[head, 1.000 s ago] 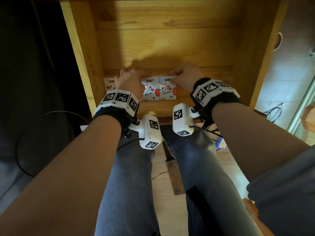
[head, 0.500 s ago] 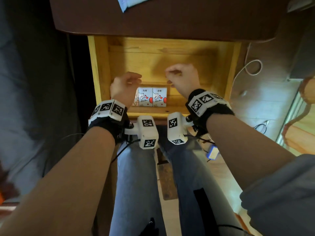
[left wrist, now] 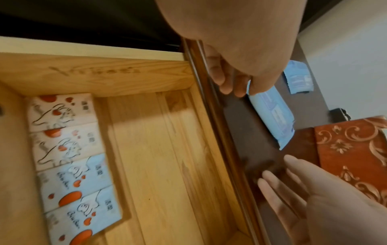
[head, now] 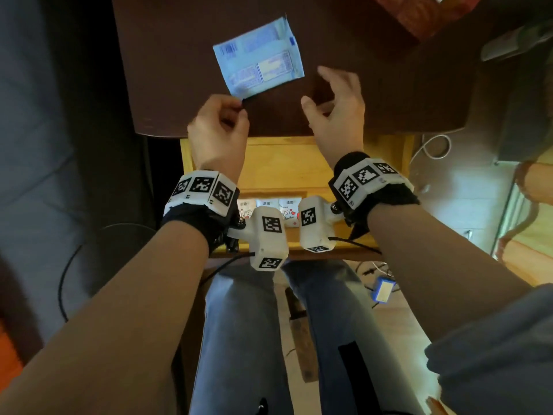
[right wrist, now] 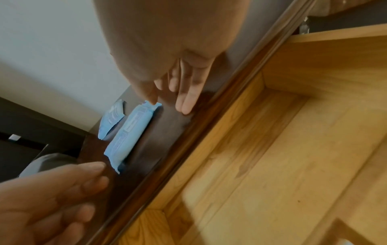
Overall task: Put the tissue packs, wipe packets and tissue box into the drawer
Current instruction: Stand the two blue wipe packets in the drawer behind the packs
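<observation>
A light-blue wipe packet (head: 258, 58) (left wrist: 272, 116) (right wrist: 127, 132) lies flat on the dark brown tabletop (head: 167, 85). My left hand (head: 236, 107) hovers at its near left corner with loosely curled fingers that grip nothing. My right hand (head: 314, 85) is spread just right of the packet, thumb tip (right wrist: 152, 99) at its corner. A second blue packet (left wrist: 299, 77) (right wrist: 112, 119) lies behind the first. Below, the open wooden drawer (head: 284, 163) (left wrist: 167, 149) holds several tissue packs (head: 288, 211) (left wrist: 69, 157) in a row along its front wall. A red ornate box (head: 419, 13) (left wrist: 351, 157) stands at the right.
A grey object (head: 508, 46) lies at the tabletop's far right. The tabletop's front edge (right wrist: 188, 149) overhangs the drawer's back part. My legs in jeans (head: 239, 324) sit under the drawer front. Cables and a small blue device (head: 383, 290) lie on the floor to the right.
Both hands have let go of the tissue packs in the drawer and risen to the tabletop beside the blue packet. The head view has tilted up; the packs stay in place.
</observation>
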`<action>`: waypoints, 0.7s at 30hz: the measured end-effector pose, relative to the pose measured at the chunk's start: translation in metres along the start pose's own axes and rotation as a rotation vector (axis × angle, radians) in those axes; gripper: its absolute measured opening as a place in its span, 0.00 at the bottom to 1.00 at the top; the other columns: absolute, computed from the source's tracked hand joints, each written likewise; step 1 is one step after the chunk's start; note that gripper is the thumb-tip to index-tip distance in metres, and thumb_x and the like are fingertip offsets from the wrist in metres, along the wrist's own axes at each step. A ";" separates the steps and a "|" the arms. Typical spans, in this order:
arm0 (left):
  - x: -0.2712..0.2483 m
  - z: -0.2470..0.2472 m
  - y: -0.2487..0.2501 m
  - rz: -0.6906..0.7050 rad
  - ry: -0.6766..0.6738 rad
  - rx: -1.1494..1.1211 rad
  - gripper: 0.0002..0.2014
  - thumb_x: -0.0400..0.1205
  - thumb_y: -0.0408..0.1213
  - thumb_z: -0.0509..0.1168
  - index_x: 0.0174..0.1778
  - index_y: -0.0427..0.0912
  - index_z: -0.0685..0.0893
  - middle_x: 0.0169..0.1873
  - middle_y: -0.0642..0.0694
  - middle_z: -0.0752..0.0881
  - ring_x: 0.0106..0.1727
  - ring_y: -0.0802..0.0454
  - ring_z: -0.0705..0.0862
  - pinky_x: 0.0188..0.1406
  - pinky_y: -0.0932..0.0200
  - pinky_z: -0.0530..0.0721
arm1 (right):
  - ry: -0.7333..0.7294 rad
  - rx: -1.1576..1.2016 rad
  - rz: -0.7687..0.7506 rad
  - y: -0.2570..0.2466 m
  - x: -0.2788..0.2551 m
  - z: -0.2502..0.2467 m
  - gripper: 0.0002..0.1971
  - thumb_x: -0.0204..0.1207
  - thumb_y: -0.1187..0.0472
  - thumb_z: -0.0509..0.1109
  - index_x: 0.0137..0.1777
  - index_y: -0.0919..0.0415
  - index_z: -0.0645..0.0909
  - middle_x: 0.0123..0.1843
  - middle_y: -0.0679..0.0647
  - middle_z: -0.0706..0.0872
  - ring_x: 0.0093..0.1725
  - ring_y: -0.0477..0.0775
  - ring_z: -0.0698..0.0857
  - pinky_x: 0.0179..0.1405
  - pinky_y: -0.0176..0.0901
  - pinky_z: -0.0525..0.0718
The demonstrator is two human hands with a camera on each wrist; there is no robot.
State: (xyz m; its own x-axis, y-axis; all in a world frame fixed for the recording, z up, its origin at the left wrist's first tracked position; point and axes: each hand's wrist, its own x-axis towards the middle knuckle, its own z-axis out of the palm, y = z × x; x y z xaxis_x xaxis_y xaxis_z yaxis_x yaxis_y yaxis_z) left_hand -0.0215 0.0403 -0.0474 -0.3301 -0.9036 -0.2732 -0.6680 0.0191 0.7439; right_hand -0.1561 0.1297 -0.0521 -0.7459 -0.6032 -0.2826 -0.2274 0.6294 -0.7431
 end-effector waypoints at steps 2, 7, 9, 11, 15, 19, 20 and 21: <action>0.010 -0.004 0.003 0.046 -0.020 0.060 0.13 0.74 0.38 0.67 0.54 0.44 0.82 0.50 0.47 0.84 0.33 0.64 0.78 0.35 0.80 0.73 | -0.031 -0.006 0.040 -0.007 0.007 0.003 0.26 0.75 0.59 0.69 0.73 0.60 0.71 0.69 0.57 0.71 0.43 0.54 0.85 0.47 0.45 0.89; 0.033 -0.010 0.008 0.119 -0.227 0.178 0.34 0.71 0.41 0.72 0.73 0.44 0.69 0.78 0.43 0.65 0.77 0.44 0.65 0.71 0.55 0.68 | -0.120 -0.042 0.091 -0.028 0.021 0.014 0.28 0.74 0.60 0.70 0.74 0.61 0.68 0.64 0.54 0.74 0.41 0.52 0.84 0.48 0.50 0.88; 0.040 -0.011 0.011 0.145 -0.355 0.248 0.39 0.71 0.40 0.73 0.77 0.44 0.63 0.80 0.45 0.62 0.80 0.42 0.58 0.76 0.50 0.61 | -0.145 0.005 0.125 -0.036 0.024 0.019 0.24 0.73 0.61 0.70 0.70 0.61 0.73 0.50 0.47 0.77 0.45 0.59 0.86 0.47 0.56 0.88; 0.045 -0.011 0.010 0.164 -0.380 0.275 0.40 0.70 0.37 0.74 0.77 0.45 0.63 0.79 0.46 0.63 0.79 0.41 0.57 0.77 0.46 0.62 | -0.166 0.054 0.187 -0.038 0.026 0.023 0.19 0.73 0.62 0.71 0.63 0.61 0.77 0.43 0.48 0.78 0.44 0.64 0.86 0.44 0.58 0.89; 0.050 -0.009 0.006 0.208 -0.340 0.303 0.36 0.68 0.29 0.71 0.73 0.46 0.69 0.76 0.46 0.68 0.73 0.38 0.63 0.71 0.41 0.72 | -0.198 0.141 0.292 -0.042 0.029 0.024 0.05 0.73 0.61 0.71 0.46 0.61 0.82 0.40 0.52 0.81 0.34 0.52 0.83 0.42 0.54 0.90; 0.051 -0.004 0.007 0.236 -0.273 0.256 0.26 0.70 0.35 0.69 0.67 0.46 0.76 0.67 0.44 0.76 0.66 0.39 0.69 0.61 0.48 0.76 | -0.248 0.420 0.432 -0.047 0.032 0.019 0.05 0.76 0.64 0.67 0.38 0.60 0.78 0.39 0.52 0.84 0.37 0.46 0.84 0.40 0.44 0.89; 0.050 -0.003 0.009 0.240 -0.269 0.235 0.24 0.70 0.37 0.68 0.65 0.46 0.78 0.64 0.44 0.78 0.65 0.39 0.70 0.60 0.48 0.76 | -0.236 0.491 0.461 -0.049 0.032 0.016 0.03 0.77 0.64 0.66 0.42 0.62 0.78 0.40 0.53 0.84 0.37 0.47 0.85 0.37 0.40 0.88; 0.049 -0.003 0.011 0.238 -0.271 0.211 0.22 0.71 0.38 0.67 0.63 0.46 0.80 0.62 0.45 0.81 0.64 0.40 0.71 0.60 0.48 0.76 | -0.214 0.551 0.488 -0.051 0.033 0.014 0.04 0.78 0.63 0.65 0.44 0.64 0.78 0.40 0.53 0.84 0.36 0.48 0.84 0.35 0.38 0.87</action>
State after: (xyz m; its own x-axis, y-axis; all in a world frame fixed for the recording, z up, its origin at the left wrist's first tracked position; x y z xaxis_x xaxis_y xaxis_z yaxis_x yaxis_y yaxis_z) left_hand -0.0426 -0.0046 -0.0509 -0.6369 -0.7184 -0.2799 -0.6641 0.3268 0.6724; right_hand -0.1608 0.0710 -0.0319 -0.5313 -0.4369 -0.7258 0.4836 0.5470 -0.6833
